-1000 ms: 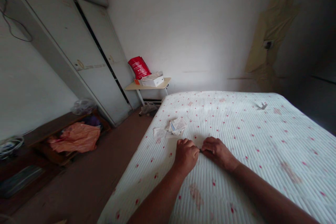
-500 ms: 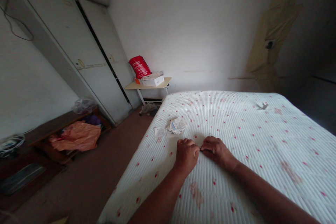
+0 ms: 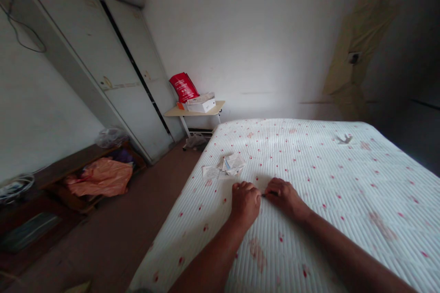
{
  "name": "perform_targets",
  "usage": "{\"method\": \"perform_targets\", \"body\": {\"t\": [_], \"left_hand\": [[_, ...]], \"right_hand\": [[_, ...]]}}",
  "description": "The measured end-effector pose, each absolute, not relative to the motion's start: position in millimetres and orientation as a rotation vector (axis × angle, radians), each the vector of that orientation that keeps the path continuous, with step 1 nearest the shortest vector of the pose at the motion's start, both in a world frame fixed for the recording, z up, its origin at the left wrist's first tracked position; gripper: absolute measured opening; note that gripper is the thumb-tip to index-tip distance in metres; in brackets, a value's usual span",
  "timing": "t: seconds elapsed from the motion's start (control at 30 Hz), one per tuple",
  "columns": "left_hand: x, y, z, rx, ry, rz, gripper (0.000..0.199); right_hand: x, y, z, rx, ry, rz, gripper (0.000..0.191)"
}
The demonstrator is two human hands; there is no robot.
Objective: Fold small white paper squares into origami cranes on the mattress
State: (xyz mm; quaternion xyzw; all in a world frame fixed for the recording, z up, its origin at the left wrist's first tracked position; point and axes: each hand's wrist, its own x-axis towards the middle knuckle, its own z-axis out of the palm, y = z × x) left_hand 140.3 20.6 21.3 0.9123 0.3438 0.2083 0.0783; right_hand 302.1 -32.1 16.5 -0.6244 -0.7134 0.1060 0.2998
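Note:
Both my hands rest side by side on a white quilted mattress [image 3: 326,165] dotted with small red marks. My left hand [image 3: 244,203] is curled into a loose fist, knuckles up. My right hand [image 3: 283,196] lies just to its right, fingers bent, and its fingertips pinch a small dark object [image 3: 267,194] that pokes out between the two hands. What the object is cannot be made out. A small pile of folded papers [image 3: 225,166] lies on the mattress just beyond my left hand.
A small side table [image 3: 194,111] with a white box and a red bag [image 3: 184,87] stands by the far wall. A tall pale wardrobe [image 3: 103,64] fills the left. A low wooden bench [image 3: 74,165] holds an orange cloth and a plastic bag.
Both hands stay almost still on the mattress; the fingertips shift slightly around the small dark object. The view drifts a little.

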Motion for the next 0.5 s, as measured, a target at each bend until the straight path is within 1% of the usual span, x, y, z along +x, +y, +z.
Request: {"method": "perform_targets", "body": {"t": [0.23, 0.5], "left_hand": [[140, 18, 21, 2.694, 1.088, 0.670, 0.015], [143, 16, 23, 2.690, 1.196, 0.513, 0.011]], "right_hand": [[298, -30, 22, -1.728, -1.781, 0.349, 0.020], [290, -23, 31, -2.046, -1.701, 0.364, 0.016]]}}
